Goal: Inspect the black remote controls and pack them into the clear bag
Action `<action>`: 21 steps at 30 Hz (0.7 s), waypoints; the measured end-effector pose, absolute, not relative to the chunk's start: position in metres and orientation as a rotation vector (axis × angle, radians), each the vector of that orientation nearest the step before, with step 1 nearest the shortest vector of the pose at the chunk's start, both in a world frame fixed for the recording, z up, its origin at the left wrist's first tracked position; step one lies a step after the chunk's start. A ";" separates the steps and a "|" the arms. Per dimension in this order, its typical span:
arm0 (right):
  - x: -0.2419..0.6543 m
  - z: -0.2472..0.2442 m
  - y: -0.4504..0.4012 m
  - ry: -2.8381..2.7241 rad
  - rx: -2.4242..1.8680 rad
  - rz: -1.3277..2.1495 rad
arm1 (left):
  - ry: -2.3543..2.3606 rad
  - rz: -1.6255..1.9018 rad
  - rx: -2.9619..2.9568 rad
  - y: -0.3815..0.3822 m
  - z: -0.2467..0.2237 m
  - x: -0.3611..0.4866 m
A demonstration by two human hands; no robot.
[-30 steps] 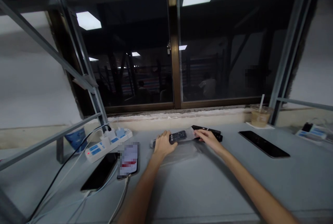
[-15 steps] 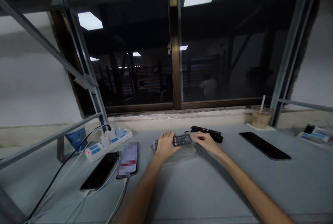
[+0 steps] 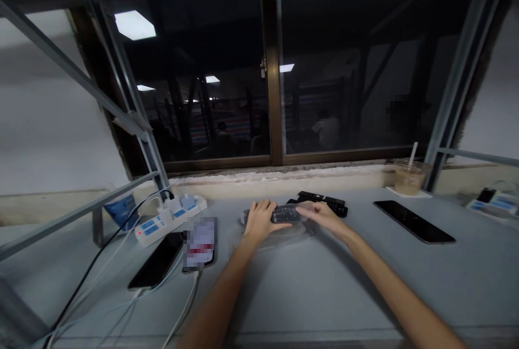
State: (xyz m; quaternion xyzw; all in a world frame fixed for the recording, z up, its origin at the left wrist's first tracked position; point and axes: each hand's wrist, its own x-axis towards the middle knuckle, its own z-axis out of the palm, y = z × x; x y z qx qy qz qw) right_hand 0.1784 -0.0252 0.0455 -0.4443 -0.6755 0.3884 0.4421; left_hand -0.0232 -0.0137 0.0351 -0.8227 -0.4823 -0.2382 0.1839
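Left hand (image 3: 261, 223) fingers clasp and right hand (image 3: 325, 216) fingers pinch the bagged remote (image 3: 285, 213), with loose remotes (image 3: 323, 198) just behind it, power strip (image 3: 153, 234) left, phone (image 3: 413, 222) right.

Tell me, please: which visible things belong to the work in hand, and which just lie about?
In the work:
- remote, in left hand
- clear plastic, at right hand
- probably the dark remotes behind

Lying about:
- power strip
- right-side phone
- dark left-side phone
- lit phone beside it
- drink cup
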 end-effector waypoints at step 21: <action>0.213 0.033 0.006 -0.722 -1.159 0.637 | -1.705 -0.822 -2.225 -0.005 0.038 -0.043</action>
